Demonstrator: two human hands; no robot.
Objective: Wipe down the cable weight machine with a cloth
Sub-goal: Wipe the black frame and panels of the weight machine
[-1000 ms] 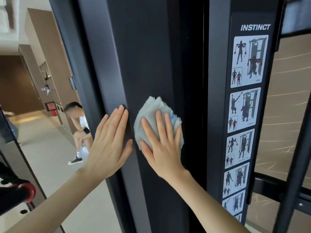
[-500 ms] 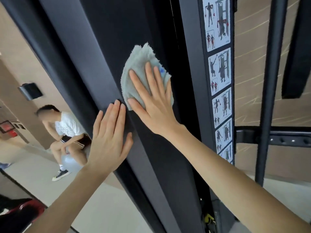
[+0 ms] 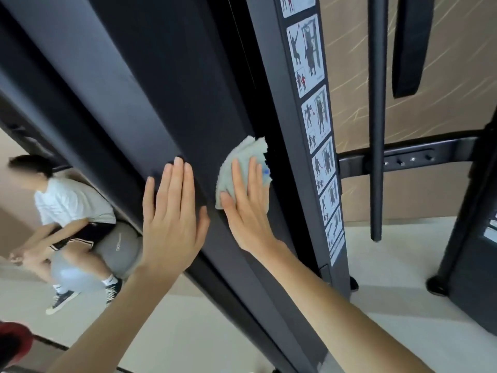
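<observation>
Pale grey cloth (image 3: 242,168) lies flattened under the right hand (image 3: 248,208) against the machine's black panel (image 3: 166,76) — left hand (image 3: 172,211), fingers straight, empty, braces beside it.

The right hand (image 3: 248,211) pressed the cloth (image 3: 242,162) flat against the machine's black panel (image 3: 166,90); the left hand (image 3: 172,211) rested flat beside it.

The tall black panel of the cable weight machine (image 3: 161,90) looks like painted metal, matt and smooth, with a faint sheen. The pale grey-green cloth (image 3: 247,149) is fluffy terry, with a rough pile at its edges. The white strip of exercise stickers (image 3: 316,122) is smooth and slightly glossy. The black round bar (image 3: 376,103) is satin metal. The pale floor (image 3: 403,265) is smooth and dull.
</observation>
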